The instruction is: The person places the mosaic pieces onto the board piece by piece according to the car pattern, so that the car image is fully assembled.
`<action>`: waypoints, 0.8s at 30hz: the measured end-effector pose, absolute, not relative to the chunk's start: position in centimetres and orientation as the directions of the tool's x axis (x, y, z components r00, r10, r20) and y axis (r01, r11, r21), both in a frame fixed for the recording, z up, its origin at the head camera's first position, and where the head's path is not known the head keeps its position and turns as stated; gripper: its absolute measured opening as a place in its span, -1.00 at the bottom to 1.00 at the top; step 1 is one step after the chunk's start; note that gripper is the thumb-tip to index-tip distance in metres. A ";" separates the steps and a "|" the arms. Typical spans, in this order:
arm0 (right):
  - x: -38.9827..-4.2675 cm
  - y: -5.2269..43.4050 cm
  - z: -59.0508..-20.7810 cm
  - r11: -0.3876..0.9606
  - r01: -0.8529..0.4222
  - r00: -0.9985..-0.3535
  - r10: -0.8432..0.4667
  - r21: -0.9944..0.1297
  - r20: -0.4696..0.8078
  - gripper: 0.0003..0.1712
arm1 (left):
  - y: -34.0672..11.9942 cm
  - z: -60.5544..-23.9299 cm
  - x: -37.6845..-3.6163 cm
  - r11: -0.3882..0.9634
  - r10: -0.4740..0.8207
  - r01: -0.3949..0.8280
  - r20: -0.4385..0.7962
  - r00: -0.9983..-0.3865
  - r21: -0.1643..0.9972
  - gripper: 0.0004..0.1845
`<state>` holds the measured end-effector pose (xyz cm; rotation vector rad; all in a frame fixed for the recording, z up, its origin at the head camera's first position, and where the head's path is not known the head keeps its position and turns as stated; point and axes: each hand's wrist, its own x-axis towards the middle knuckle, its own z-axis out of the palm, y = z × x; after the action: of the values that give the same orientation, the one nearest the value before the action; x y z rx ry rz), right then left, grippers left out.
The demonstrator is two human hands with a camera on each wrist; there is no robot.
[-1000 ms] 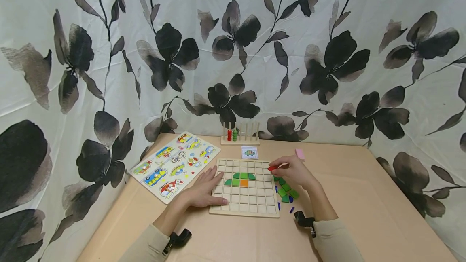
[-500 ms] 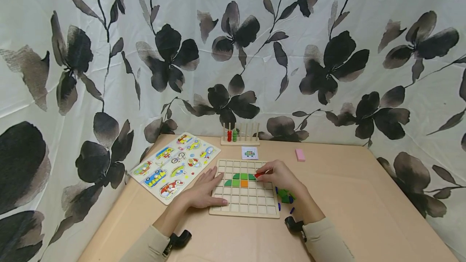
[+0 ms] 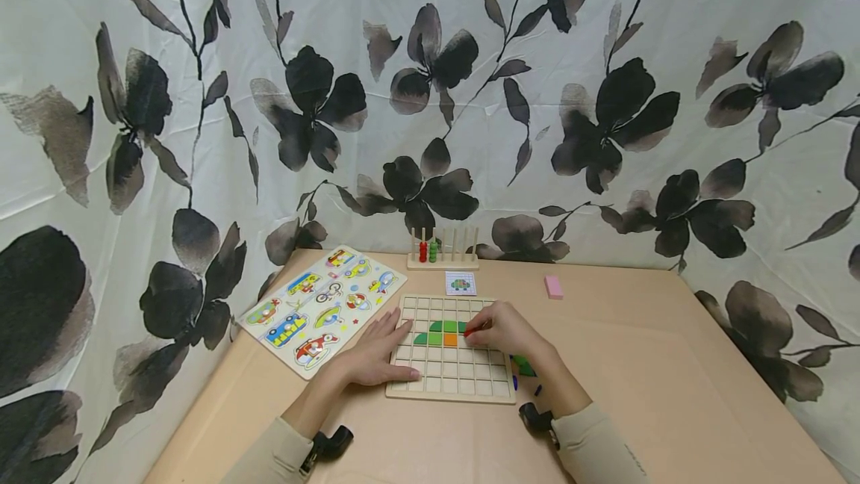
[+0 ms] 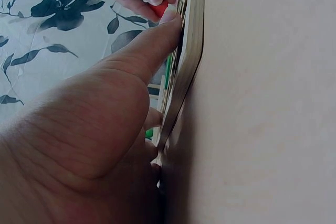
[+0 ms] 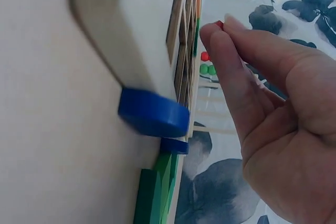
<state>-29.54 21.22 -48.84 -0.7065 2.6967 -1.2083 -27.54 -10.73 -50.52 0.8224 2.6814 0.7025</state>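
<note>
A wooden grid board [image 3: 450, 397] lies flat at the middle of the table, its squares edged by raised strips. Green pieces [image 3: 449, 326], some square and some curved, fill several squares around one orange square piece [image 3: 451, 339]. My left hand [image 3: 373, 355] rests along the board's left side, fingers extended and thumb over the near left part. Between thumb and fingertips, my right hand [image 3: 505, 333] pinches a small red piece [image 4: 159, 9] over the board, just right of the orange piece. In the right wrist view, only a bit of red shows at the fingertips.
Loose green pieces [image 3: 523, 367] and blue pieces [image 5: 152, 113] lie beside the board's right edge. Behind it are a pattern card [image 3: 460, 283], a peg stand [image 3: 443, 263] with red and green beads, and a pink block [image 3: 554, 287]. A vehicle picture board [image 3: 305, 327] lies left.
My right hand has moved left from above the loose pieces to the board, carrying the red piece, and lowered beside the orange one. The left hand has stayed put.
</note>
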 end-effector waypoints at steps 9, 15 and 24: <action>-29.2 20.4 -48.7 0.610 -0.410 -0.873 -0.479 -0.678 0.098 -0.92 | -10.8 -50.6 -27.4 0.728 0.579 0.468 -0.084 -0.811 0.501 0.14; -29.1 20.2 -48.5 0.638 -0.424 -0.871 -0.481 -0.643 0.096 -0.94 | -10.8 -50.6 -27.5 0.732 0.575 0.464 -0.087 -0.813 0.499 0.13; -29.1 20.4 -48.6 0.662 -0.408 -0.874 -0.483 -0.628 0.059 -0.90 | -10.7 -50.6 -27.5 0.734 0.572 0.457 -0.093 -0.815 0.502 0.14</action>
<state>-29.12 20.36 -48.60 -0.7427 2.7604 -1.0011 -27.52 -10.72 -50.63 0.8135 2.6958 0.6863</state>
